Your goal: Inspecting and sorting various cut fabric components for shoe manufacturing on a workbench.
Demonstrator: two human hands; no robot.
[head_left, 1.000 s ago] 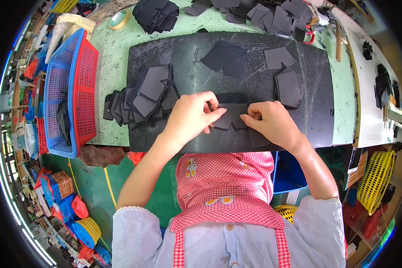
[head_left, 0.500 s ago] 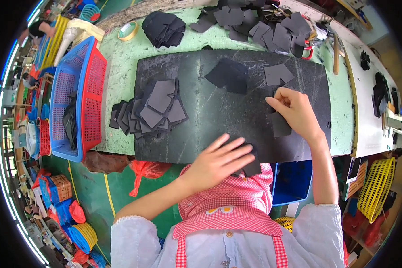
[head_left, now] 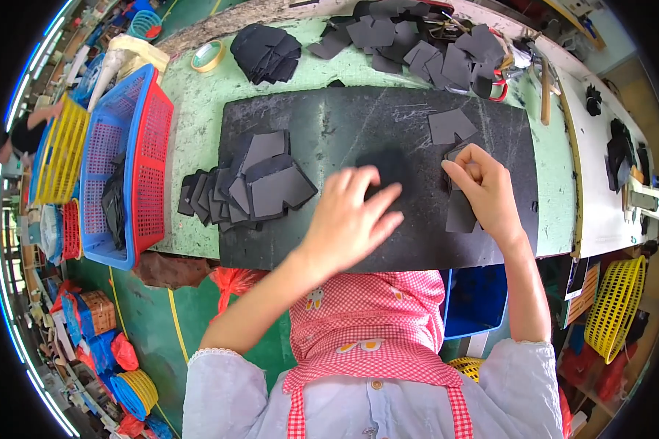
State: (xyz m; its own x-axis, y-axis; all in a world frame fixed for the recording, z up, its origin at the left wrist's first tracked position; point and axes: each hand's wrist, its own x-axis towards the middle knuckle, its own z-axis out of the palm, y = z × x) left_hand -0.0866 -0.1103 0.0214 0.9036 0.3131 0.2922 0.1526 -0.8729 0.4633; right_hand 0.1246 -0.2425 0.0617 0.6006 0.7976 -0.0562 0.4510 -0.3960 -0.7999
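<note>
Flat, notched grey pieces [head_left: 280, 192] overlap in a pile, left of a blurred black piece [head_left: 397, 167].

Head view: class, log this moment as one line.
left hand: spread, blurred, near dark piece | right hand: curled at small stack | surface: black board

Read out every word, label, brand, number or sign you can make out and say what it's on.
No text is readable on the dark pieces, the black board or the apron, which shows pictures.
Any print on the leftmost clutter is too small and blurred.
</note>
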